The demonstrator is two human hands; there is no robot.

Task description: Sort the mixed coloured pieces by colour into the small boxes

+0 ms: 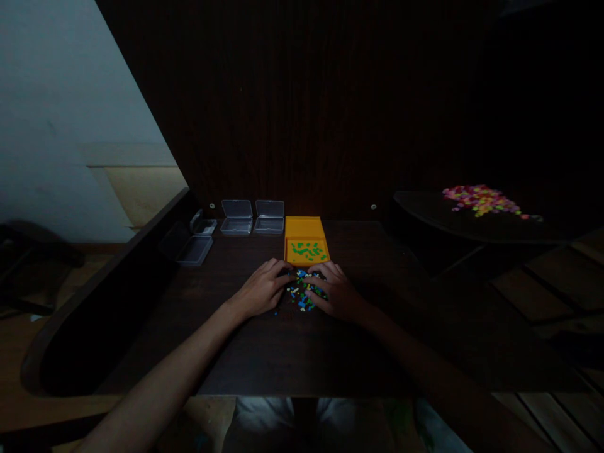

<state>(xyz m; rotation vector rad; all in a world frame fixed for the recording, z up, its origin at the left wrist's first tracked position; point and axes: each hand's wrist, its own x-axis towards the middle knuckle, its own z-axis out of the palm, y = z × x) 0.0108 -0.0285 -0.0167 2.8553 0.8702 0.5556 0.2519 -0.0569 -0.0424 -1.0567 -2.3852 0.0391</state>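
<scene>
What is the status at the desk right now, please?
Left hand and right hand flat on the mixed bead pile. Orange box open just behind, green beads inside. Nothing blocking.

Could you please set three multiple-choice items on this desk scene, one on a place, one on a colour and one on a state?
1. Where does the orange box stand?
A. just behind the heap of small pieces
B. at the desk's left edge
C. on the floor

2. What colour are the pieces inside the orange box?
A. pink
B. green
C. white

3. How do the clear cases at the back of the desk stand?
A. shut and stacked
B. lids open
C. filled with pieces

Answers:
1 A, the box sits directly beyond the heap, which lies between the left hand and the right hand.
2 B, only green bits show on its orange floor.
3 B, each lid is folded back and the trays look bare.
</scene>
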